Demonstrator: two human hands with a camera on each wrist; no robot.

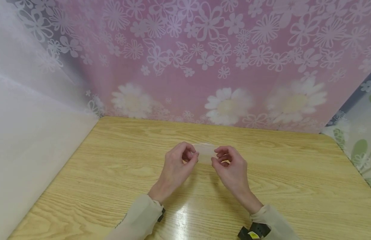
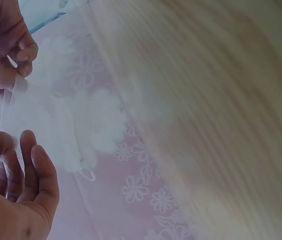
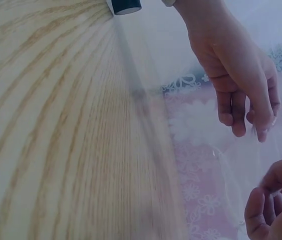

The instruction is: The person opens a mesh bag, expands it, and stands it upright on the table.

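Observation:
Between the two hands, low over the table, stretches a thin, see-through whitish plastic film of roughly rectangular outline. My left hand pinches its left edge between thumb and forefinger; in the right wrist view that left hand points down with the film below its fingertips. On the opposite edge, my right hand pinches with thumb and curled fingers. The left wrist view shows the right hand gripping a corner of the film, the left hand below it.
A wood-grain table extends under both forearms. Behind it hangs a pink flowered curtain, with a white sheet along the left side. Dark wrist devices show at the sleeves.

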